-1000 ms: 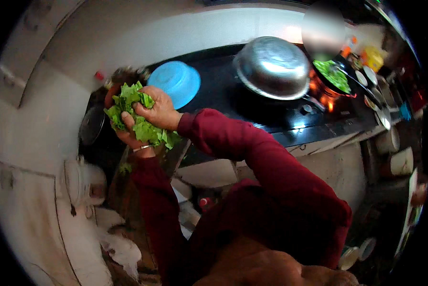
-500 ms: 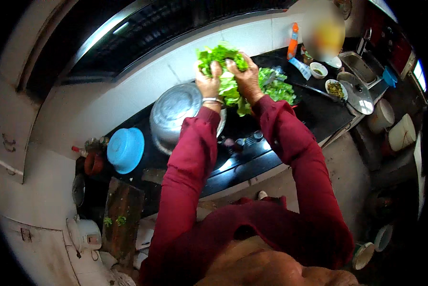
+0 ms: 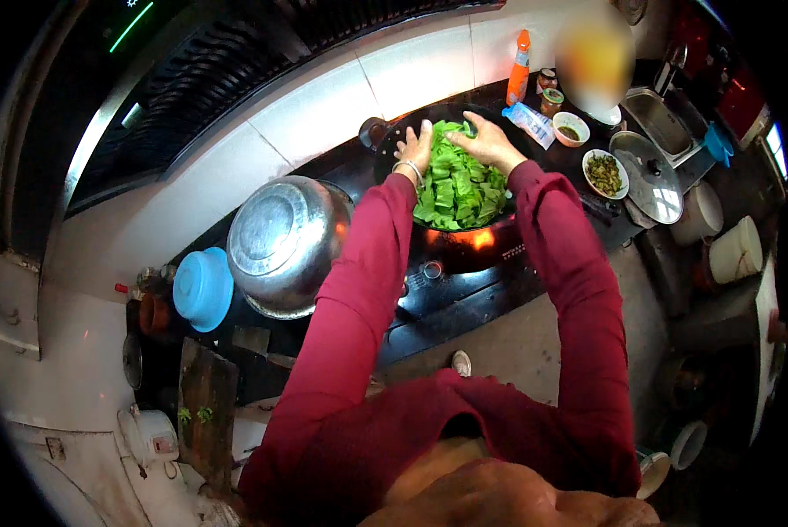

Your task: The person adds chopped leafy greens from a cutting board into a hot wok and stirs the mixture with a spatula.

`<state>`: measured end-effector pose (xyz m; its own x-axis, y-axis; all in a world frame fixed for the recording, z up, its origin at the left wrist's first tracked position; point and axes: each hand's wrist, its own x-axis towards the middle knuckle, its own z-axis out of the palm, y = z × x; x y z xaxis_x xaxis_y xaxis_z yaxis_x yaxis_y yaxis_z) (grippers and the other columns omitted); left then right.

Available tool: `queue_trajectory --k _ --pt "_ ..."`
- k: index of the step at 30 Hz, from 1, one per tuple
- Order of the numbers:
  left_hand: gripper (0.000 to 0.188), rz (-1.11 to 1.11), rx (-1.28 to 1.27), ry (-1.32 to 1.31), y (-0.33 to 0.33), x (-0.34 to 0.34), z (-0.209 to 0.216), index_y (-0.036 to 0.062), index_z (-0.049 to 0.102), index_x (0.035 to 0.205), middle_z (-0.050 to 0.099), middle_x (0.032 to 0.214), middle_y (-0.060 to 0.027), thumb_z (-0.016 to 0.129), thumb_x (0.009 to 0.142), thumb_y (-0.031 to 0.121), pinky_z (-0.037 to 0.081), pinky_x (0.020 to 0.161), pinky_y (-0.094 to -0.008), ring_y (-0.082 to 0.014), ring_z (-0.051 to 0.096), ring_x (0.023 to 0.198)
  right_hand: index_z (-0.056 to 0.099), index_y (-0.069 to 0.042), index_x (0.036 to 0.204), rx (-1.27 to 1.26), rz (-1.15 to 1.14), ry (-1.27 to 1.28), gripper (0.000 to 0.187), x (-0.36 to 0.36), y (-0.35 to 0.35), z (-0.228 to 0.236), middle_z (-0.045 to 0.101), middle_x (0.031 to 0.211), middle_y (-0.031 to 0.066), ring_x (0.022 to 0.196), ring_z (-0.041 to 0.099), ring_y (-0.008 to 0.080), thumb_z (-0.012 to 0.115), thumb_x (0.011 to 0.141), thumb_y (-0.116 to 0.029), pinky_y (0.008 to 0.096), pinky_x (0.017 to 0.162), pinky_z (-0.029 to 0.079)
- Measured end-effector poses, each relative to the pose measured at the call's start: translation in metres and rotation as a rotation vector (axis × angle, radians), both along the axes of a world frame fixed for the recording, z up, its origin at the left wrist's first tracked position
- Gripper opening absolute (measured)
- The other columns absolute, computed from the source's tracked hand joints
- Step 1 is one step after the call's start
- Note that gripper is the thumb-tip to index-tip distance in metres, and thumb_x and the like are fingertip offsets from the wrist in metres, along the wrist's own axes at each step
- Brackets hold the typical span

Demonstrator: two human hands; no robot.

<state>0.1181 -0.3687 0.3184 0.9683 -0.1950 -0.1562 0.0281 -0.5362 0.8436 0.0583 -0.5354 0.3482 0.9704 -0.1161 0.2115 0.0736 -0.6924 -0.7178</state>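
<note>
Chopped leafy greens (image 3: 460, 189) are heaped in a black wok (image 3: 440, 113) on the stove. At the left of the heap my left hand (image 3: 416, 151) rests against the leaves, fingers spread, a bracelet on its wrist. My right hand (image 3: 489, 145) is open at the heap's upper right, thumb and fingers apart. Neither hand grips anything. Orange flame (image 3: 482, 239) glows beneath the wok's near side.
An upturned metal basin (image 3: 280, 237) and a blue plastic basin (image 3: 202, 288) sit to the left. At right are an orange bottle (image 3: 519, 70), a bowl (image 3: 571, 129), a plate of food (image 3: 605, 174), a glass lid (image 3: 653, 189) and a sink (image 3: 650, 119).
Both hands held a bunch of greens up between them; now they are open, with the greens lying in the wok. Flame now shows under it. My view has shifted.
</note>
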Motion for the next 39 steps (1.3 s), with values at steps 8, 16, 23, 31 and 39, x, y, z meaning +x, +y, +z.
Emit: queue_trajectory --k 8,16,23,31,39 --pt "0.030 0.055 -0.368 -0.717 0.040 0.029 0.008 0.0013 0.063 0.095 0.063 0.075 -0.0110 0.041 0.088 0.021 0.047 0.055 -0.0280 -0.0172 0.059 0.063 0.062 -0.015 0.107 -0.580 0.027 -0.067 0.037 -0.014 0.045 0.045 0.059 0.110 0.0124 0.106 0.054 0.0297 0.053 0.073 -0.003 0.0433 0.089 0.042" --pt "0.013 -0.340 -0.719 -0.926 0.045 -0.133 0.115 0.0037 0.059 0.082 0.060 0.076 -0.0093 0.051 0.083 0.014 0.047 0.065 -0.0331 -0.0217 0.059 0.074 0.062 -0.001 0.104 -0.160 0.254 -0.453 0.032 -0.045 0.049 0.071 0.065 0.099 0.0108 0.092 0.059 0.0164 0.059 0.074 -0.008 0.0292 0.081 0.046" --pt "0.017 -0.649 -0.307 -0.874 0.237 -0.289 0.110 0.0169 0.058 0.093 0.061 0.075 -0.0036 0.055 0.079 0.008 0.047 0.059 -0.0354 -0.0255 0.060 0.069 0.061 -0.001 0.101 0.487 0.713 -0.158 0.019 -0.193 0.250 0.106 0.057 0.071 0.0042 0.057 0.052 0.0082 0.050 0.086 -0.002 0.0198 0.053 0.041" --pt "0.019 -0.056 -0.225 -0.453 0.553 -0.405 0.036 0.0063 0.062 0.096 0.063 0.091 -0.0118 0.052 0.081 0.010 0.047 0.072 -0.0342 -0.0258 0.061 0.081 0.060 0.002 0.099 0.394 1.029 0.538 0.017 -0.255 0.495 0.039 0.063 0.080 0.0076 0.062 0.061 0.0115 0.053 0.086 -0.007 0.0189 0.052 0.043" --pt "0.038 0.913 0.368 -0.331 0.849 -0.473 -0.085 0.0108 0.047 0.120 0.052 0.109 -0.0160 0.055 0.083 0.014 0.046 0.076 -0.0385 -0.0267 0.056 0.092 0.056 0.001 0.106 0.311 1.150 0.948 0.022 -0.299 0.621 -0.050 0.063 0.090 0.0099 0.067 0.062 0.0146 0.053 0.086 -0.007 0.0221 0.052 0.044"
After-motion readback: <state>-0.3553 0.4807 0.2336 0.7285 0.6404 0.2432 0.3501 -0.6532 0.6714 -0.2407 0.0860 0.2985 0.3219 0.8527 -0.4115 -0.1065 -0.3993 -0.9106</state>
